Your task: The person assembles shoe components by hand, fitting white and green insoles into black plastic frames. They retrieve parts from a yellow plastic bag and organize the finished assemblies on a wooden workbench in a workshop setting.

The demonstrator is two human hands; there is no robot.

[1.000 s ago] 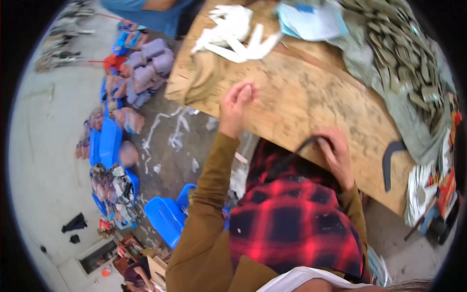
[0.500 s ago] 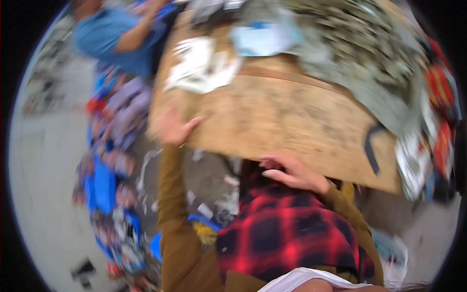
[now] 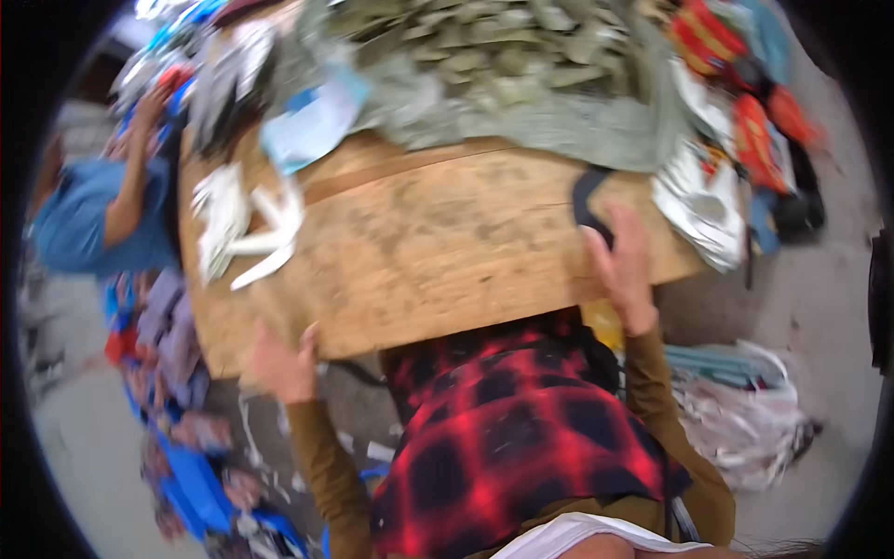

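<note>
My left hand (image 3: 286,363) is at the near left corner of the wooden table (image 3: 419,252), fingers stretched out and thumb apart, somewhat blurred. My right hand (image 3: 622,270) lies over the table's near right edge, fingers extended. Its thumb reaches the lower end of a dark curved strip (image 3: 584,196); whether it presses on the strip I cannot tell. Neither hand has anything in its grasp. White strips (image 3: 265,228) lie on the table's left side. Farther back, a light blue sheet (image 3: 321,121) rests beside a large heap of grey-green pieces (image 3: 512,56) on grey-green sheeting (image 3: 559,126).
A person in a blue shirt (image 3: 88,214) is at the table's left. Below them are bundles of purple-grey cloth (image 3: 172,326) and blue bags (image 3: 200,484). Silvery plastic (image 3: 703,210) and red-yellow packs (image 3: 759,140) sit at the right; a filled translucent bag (image 3: 745,429) stands on the floor.
The view has swung to the right. My right hand has moved from in front of my lap onto the table's right edge by the dark strip. My left hand stays near the left corner, lower in view.
</note>
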